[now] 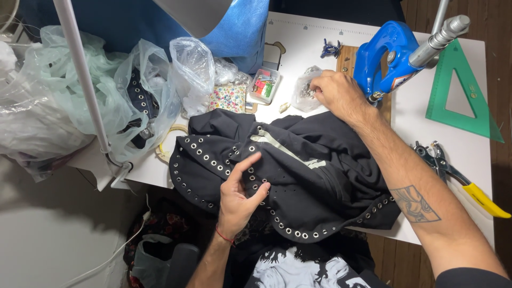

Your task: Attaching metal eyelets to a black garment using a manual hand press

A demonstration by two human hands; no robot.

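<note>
A black garment (314, 176) studded with rows of silver eyelets lies bunched on the white table (453, 149). My left hand (240, 192) rests on its eyelet-lined edge, thumb and fingers pinching the fabric. My right hand (336, 93) reaches across the garment to a small clear bag of metal eyelets (305, 90), with its fingers dipped into the bag. Whether they hold a piece is hidden. A blue hand press (386, 56) stands just right of that hand on a wooden block.
Clear plastic bags (144, 90) of cloth and trims pile up at the left behind a white pole (85, 80). A small box of coloured bits (263, 85), a green set square (458, 93) and yellow-handled pliers (458, 178) lie on the table. Blue fabric (234, 32) hangs at the back.
</note>
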